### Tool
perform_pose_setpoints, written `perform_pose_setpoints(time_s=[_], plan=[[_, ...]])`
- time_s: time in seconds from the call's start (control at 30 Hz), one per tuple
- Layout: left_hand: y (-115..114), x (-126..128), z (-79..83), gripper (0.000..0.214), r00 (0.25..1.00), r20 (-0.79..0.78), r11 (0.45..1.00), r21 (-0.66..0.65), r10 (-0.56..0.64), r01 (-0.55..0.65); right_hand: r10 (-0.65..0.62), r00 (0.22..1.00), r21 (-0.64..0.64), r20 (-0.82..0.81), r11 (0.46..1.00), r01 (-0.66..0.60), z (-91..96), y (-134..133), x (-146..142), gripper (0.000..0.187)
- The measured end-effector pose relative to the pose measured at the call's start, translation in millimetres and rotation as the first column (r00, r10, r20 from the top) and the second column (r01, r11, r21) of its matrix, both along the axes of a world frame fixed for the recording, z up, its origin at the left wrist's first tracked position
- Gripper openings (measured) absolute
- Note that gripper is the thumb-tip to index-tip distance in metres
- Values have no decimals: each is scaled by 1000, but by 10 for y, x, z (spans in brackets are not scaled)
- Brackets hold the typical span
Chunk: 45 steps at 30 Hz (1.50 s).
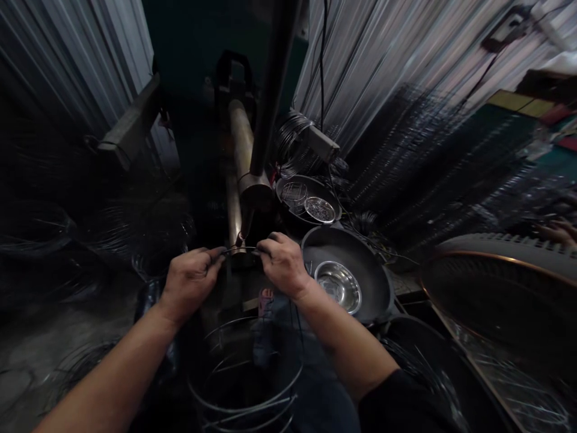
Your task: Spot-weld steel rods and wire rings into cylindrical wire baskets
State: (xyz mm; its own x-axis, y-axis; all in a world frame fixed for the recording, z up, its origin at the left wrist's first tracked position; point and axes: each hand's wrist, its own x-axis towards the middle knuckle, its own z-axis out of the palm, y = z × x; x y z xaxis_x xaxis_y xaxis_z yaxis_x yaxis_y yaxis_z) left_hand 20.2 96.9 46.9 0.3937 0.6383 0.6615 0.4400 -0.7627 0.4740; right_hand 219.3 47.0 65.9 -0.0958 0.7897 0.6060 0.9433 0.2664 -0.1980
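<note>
Both my hands pinch a thin wire ring that hangs down between my forearms. My left hand grips the wire on the left of a welding tip. On the right of the tip, my right hand grips the same wire. The stretch of wire between my fingers lies just under the tip of the dark upright machine arm. A brass-coloured cylinder stands behind the tip.
A dark pan holding a shiny steel bowl sits right of my right hand. Behind it is another pan with small dishes. Stacks of wire frames fill the right side, and another person's hand shows at the far right.
</note>
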Motion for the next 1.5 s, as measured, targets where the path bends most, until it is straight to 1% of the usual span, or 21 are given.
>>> perform_pose_setpoints(time_s=[0.1,0.2,0.33,0.43,0.6,0.73,0.83,1.0,1.2,1.33,1.5], plan=[[43,14,64,23,1000,-12,999,-44,14,-15,-12,1000,-59,-14,998,11,66,61,15,12],[78,26,77,23,999,-25,997,-75,29,-31,-19,1000,-110,-19,994,17,107,99,30,13],[101,36,70,21,999,-25,994,-107,33,-35,-22,999,-131,-39,991,16,124,121,42,16],[79,36,105,21,999,-20,990,-137,34,-36,-33,998,-150,-51,988,25,146,113,35,17],[29,47,210,29,993,-85,950,-294,84,-106,-59,997,-242,-52,969,45,223,104,9,20],[45,60,210,32,988,-112,935,-326,108,-139,-66,996,-263,-54,964,50,231,120,5,23],[60,55,176,33,989,-112,943,-308,97,-127,-66,996,-254,-52,966,51,206,127,6,24],[62,47,126,35,991,-105,976,-192,83,-102,-56,998,-242,-35,969,46,178,130,8,26],[68,54,74,35,991,-109,990,-107,81,-93,-55,998,-235,-14,971,51,177,118,5,25],[72,52,59,37,989,-120,993,-73,86,-96,-49,999,-210,-4,977,47,160,114,5,24],[77,52,64,37,989,-117,994,-54,91,-98,-13,999,-160,39,987,19,127,128,20,25]])
